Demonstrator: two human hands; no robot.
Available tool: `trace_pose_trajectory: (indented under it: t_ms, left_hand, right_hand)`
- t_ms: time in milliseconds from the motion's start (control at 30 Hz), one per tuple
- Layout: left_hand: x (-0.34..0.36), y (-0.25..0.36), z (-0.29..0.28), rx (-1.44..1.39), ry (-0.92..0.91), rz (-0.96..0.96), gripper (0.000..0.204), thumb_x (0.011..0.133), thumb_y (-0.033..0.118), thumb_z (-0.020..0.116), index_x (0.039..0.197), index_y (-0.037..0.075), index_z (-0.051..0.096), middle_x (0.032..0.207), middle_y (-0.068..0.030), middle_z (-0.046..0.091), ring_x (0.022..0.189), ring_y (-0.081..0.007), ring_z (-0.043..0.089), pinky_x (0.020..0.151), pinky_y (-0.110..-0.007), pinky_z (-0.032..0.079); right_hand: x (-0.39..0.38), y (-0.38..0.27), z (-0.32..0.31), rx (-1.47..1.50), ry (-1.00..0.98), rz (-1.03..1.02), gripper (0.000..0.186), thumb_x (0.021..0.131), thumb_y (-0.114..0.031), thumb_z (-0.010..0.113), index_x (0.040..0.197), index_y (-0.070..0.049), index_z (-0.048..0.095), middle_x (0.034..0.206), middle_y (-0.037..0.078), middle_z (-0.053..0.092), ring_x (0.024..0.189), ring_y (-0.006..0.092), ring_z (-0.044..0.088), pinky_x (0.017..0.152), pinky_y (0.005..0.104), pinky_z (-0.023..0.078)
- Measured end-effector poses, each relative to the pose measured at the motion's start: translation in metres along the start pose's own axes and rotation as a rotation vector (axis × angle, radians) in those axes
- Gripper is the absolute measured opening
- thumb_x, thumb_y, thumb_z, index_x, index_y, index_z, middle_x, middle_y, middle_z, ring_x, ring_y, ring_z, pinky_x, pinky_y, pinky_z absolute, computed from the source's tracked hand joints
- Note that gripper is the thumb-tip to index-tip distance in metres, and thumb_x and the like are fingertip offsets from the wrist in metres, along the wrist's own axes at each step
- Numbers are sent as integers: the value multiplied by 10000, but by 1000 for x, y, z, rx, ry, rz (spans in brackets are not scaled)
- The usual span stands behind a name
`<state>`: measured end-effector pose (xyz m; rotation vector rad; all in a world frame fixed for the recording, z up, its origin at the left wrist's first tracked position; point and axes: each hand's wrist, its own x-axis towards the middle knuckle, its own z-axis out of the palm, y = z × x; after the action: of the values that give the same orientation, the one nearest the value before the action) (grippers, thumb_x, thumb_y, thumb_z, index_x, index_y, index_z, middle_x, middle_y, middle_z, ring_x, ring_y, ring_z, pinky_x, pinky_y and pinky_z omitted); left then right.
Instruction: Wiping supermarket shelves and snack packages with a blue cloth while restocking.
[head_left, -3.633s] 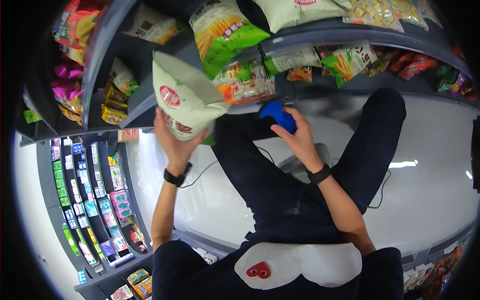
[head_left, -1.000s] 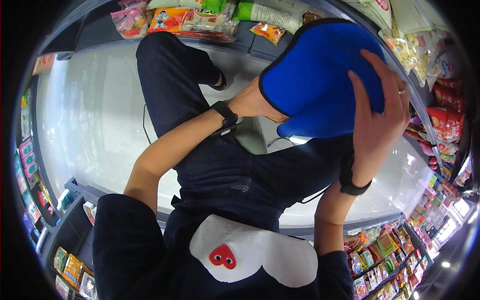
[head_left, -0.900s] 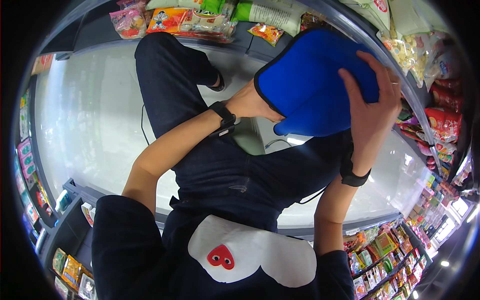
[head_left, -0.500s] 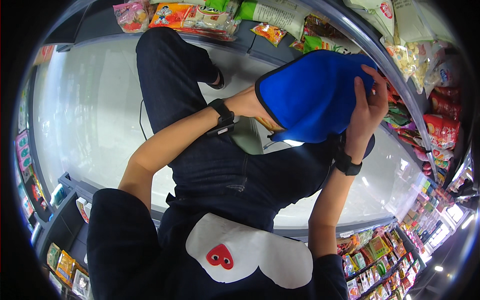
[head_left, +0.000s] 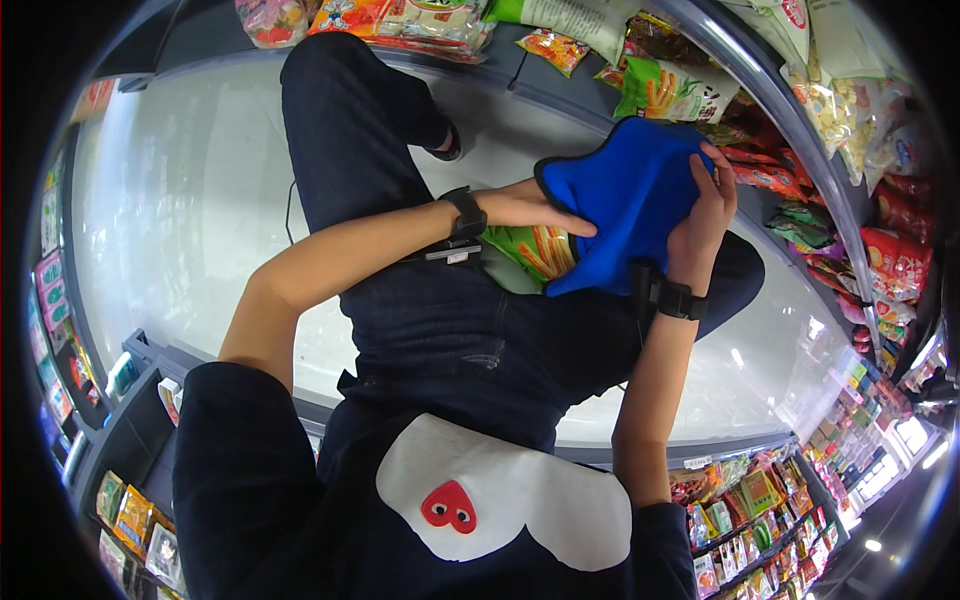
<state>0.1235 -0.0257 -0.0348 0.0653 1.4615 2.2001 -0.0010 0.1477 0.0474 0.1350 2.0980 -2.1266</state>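
My left hand [head_left: 550,215] is at the near left edge of a blue cloth [head_left: 630,200] with black edging, its thumb over the fabric and its other fingers hidden behind it. My right hand [head_left: 702,205] grips the cloth's right side with curled fingers. Below my left hand a green snack bag [head_left: 535,255] with pictures of yellow sticks shows partly under the cloth, above my lap. A pale green surface lies beside it, too hidden to make out.
Shelves [head_left: 577,92] of snack bags curve across the top and right, with a clear lip [head_left: 760,75]. My bent legs [head_left: 350,140] rest over the pale floor [head_left: 170,230]. More stocked shelves [head_left: 750,510] stand at lower right and left; a thin cable runs by my leg.
The pale snack bag held upright earlier is no longer seen that way; the blue cloth has spread out. Lately cloth and right hand moved down, uncovering more of the green bag under my left hand.
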Motion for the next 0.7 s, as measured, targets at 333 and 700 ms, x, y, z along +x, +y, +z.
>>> trace_pose_trajectory:
  t_ms: [333,700]
  left_hand:
    - [-4,9,2,-80,-67,-264,547,812,215,735,1264,-16,530,1159,-83,631,1043,-142,576,937,-278,449]
    - [1,22,-47,144,108,142,703,805,104,709,1402,-14,356,1365,-128,487,1215,-206,485,1038,-336,385]
  right_hand:
    - [-7,-8,-2,41,22,81,188,843,18,588,1012,-44,642,953,3,575,891,88,520,802,213,403]
    - [8,-82,-22,-729,-385,-438,288,784,56,635,1065,-3,620,1068,60,643,1012,147,580,919,263,422]
